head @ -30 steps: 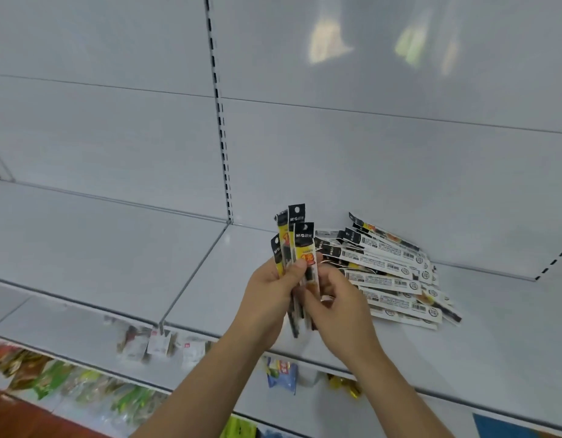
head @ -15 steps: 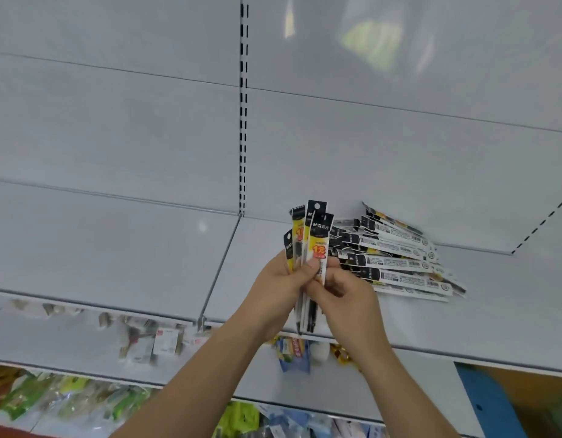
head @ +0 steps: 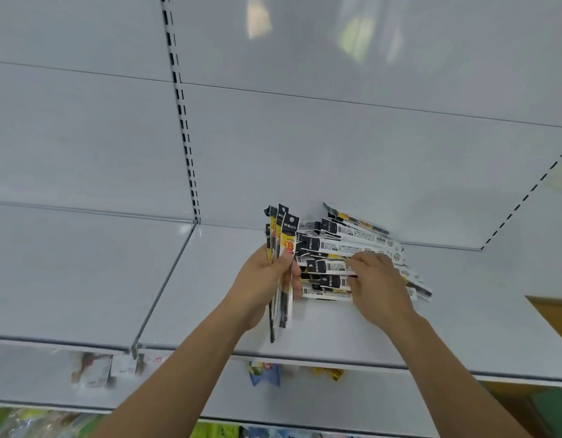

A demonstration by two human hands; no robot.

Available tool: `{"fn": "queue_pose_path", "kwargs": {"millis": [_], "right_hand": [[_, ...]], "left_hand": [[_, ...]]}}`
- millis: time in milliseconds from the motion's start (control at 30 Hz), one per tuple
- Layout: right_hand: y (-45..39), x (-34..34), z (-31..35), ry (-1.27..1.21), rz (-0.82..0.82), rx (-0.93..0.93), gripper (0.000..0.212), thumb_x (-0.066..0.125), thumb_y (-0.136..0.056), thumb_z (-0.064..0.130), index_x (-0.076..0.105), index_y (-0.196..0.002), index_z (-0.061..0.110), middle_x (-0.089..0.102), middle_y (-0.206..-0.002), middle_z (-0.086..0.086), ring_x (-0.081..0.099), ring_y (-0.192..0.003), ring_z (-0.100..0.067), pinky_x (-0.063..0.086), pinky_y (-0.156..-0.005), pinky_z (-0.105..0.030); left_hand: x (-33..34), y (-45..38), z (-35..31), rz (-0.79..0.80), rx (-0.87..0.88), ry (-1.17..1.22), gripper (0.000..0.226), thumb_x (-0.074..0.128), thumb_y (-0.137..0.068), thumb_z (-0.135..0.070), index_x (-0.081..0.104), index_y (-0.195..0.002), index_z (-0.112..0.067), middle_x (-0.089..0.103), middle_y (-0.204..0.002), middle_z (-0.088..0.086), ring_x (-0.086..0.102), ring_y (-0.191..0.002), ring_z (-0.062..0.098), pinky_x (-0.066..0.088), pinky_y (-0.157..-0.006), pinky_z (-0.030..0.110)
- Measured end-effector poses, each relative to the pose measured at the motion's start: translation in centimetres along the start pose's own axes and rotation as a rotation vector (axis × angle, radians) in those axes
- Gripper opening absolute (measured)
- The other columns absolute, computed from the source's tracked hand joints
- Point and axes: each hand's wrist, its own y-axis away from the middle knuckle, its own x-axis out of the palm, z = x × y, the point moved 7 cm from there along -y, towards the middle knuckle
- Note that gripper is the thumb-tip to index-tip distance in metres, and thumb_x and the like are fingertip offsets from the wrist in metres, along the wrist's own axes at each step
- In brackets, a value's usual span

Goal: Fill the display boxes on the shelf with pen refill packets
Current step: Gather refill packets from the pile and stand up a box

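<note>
Head view: the bundle (head: 281,267) of refill packets stands nearly upright in the left hand (head: 267,279), above the front half of the shelf (head: 336,336). Its long axis runs top to bottom, black header ends up, yellow printed faces toward the camera, clear tails hanging below the fist. The left hand grips the bundle at mid-length, fingers and thumb curled round it.

The pile (head: 346,257) lies on the shelf just right of the bundle, against the back panel (head: 336,153). Its packets lie flat, long axes left to right and fanned slightly, black headers toward the left, barcoded white backs mostly up. The right hand (head: 377,279) rests on the pile, fingertips (head: 352,263) bent onto one packet near its middle; whether it is pinched or only touched cannot be told.

Judgement: the step in hand is gathering, drawing packets from the pile to add to the bundle. No display box is in view, so filling has not begun. The next move calls for lifting one packet clear, turning it upright with header up and printed face forward, and seating it against the bundle.

Lower shelves (head: 267,374) hold blurred goods.
</note>
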Motion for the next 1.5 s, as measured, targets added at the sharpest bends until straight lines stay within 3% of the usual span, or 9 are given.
{"fn": "queue_pose_path", "kwargs": {"millis": [167, 500, 633, 800, 1000, 1167, 1267, 1433, 1500], "right_hand": [[-0.7, 0.3, -1.3, -0.037, 0.126, -0.061, 0.047, 0.071, -0.093, 0.048, 0.067, -0.135, 0.027, 0.058, -0.118, 0.007, 0.048, -0.115, -0.022, 0.051, -0.097, -0.045], [-1.1, -2.3, -1.0, -0.084, -0.029, -0.147, 0.019, 0.063, -0.099, 0.028, 0.071, -0.116, 0.026, 0.070, -0.103, 0.010, 0.062, -0.097, -0.021, 0.053, -0.083, -0.043], [-0.7, -2.5, -1.2, -0.106, 0.096, -0.084, 0.022, 0.056, -0.096, 0.024, 0.060, -0.117, 0.029, 0.062, -0.101, 0.014, 0.061, -0.088, -0.017, 0.053, -0.073, -0.038], [-0.3, -0.2, -1.8, -0.045, 0.234, -0.133, 0.043, 0.072, -0.091, 0.048, 0.068, -0.131, 0.031, 0.051, -0.105, 0.017, 0.060, -0.096, -0.011, 0.056, -0.080, -0.036], [-1.0, -1.4, -1.3, -0.141, 0.188, -0.126, 0.025, 0.074, -0.094, 0.042, 0.071, -0.115, 0.028, 0.057, -0.099, 0.017, 0.055, -0.095, -0.013, 0.052, -0.079, -0.038], [-2.2, -4.0, -2.3, -0.219, 0.122, -0.047, 0.012, 0.062, -0.102, 0.031, 0.052, -0.107, 0.036, 0.057, -0.089, 0.009, 0.054, -0.082, -0.016, 0.047, -0.070, -0.036], [-3.0, -3.9, -2.1, -0.249, 0.098, -0.020, 0.017, 0.037, -0.108, 0.049, 0.046, -0.111, 0.036, 0.061, -0.078, 0.009, 0.060, -0.073, -0.018, 0.052, -0.068, -0.040], [-3.9, -1.3, -2.4, -0.110, 0.254, 0.044, 0.074, 0.058, -0.089, 0.077, 0.046, -0.149, 0.035, 0.060, -0.138, 0.014, 0.058, -0.127, -0.015, 0.051, -0.098, -0.040], [-4.2, -0.9, -2.4, -0.013, 0.241, 0.018, 0.064, 0.059, -0.094, 0.068, 0.052, -0.148, 0.035, 0.063, -0.137, 0.011, 0.060, -0.124, -0.018, 0.054, -0.095, -0.040]], "left_hand": [[0.9, -0.9, 0.8, -0.009, -0.059, 0.126, 0.027, 0.050, -0.112, -0.021, 0.058, -0.116, 0.005, 0.070, -0.082, 0.015, 0.068, -0.064, 0.026, 0.059, -0.061, 0.034], [1.4, -2.7, 1.3, -0.049, -0.055, 0.057, 0.013, 0.048, -0.105, -0.014, 0.053, -0.094, -0.009, 0.060, -0.082, 0.017, 0.049, -0.056, 0.026, 0.046, -0.056, 0.037], [1.5, -3.4, 1.5, -0.036, -0.048, 0.071, 0.019, 0.058, -0.106, -0.025, 0.051, -0.099, -0.009, 0.057, -0.076, 0.010, 0.044, -0.052, 0.020, 0.041, -0.049, 0.032], [1.5, -3.7, 2.2, -0.021, -0.082, 0.067, 0.036, 0.061, -0.105, -0.031, 0.064, -0.115, 0.003, 0.056, -0.077, 0.013, 0.047, -0.056, 0.022, 0.043, -0.051, 0.033], [1.8, -3.8, 2.0, 0.031, -0.091, 0.115, 0.030, 0.055, -0.109, -0.029, 0.066, -0.117, -0.003, 0.064, -0.080, 0.007, 0.051, -0.059, 0.020, 0.043, -0.051, 0.031], [1.8, -3.7, 2.0, 0.031, -0.095, 0.114, 0.031, 0.054, -0.109, -0.029, 0.065, -0.119, -0.002, 0.065, -0.080, 0.008, 0.051, -0.060, 0.020, 0.043, -0.051, 0.030], [1.9, -3.6, 2.0, 0.032, -0.095, 0.108, 0.030, 0.053, -0.110, -0.028, 0.066, -0.118, -0.003, 0.066, -0.080, 0.008, 0.051, -0.060, 0.020, 0.043, -0.052, 0.031], [1.8, -3.4, 1.9, 0.020, -0.109, 0.111, 0.029, 0.052, -0.110, -0.027, 0.065, -0.117, -0.003, 0.066, -0.080, 0.009, 0.051, -0.059, 0.020, 0.042, -0.051, 0.031], [1.6, -3.4, 1.9, 0.015, -0.111, 0.108, 0.029, 0.052, -0.110, -0.027, 0.066, -0.116, -0.003, 0.066, -0.080, 0.010, 0.051, -0.059, 0.020, 0.042, -0.050, 0.030]]}}
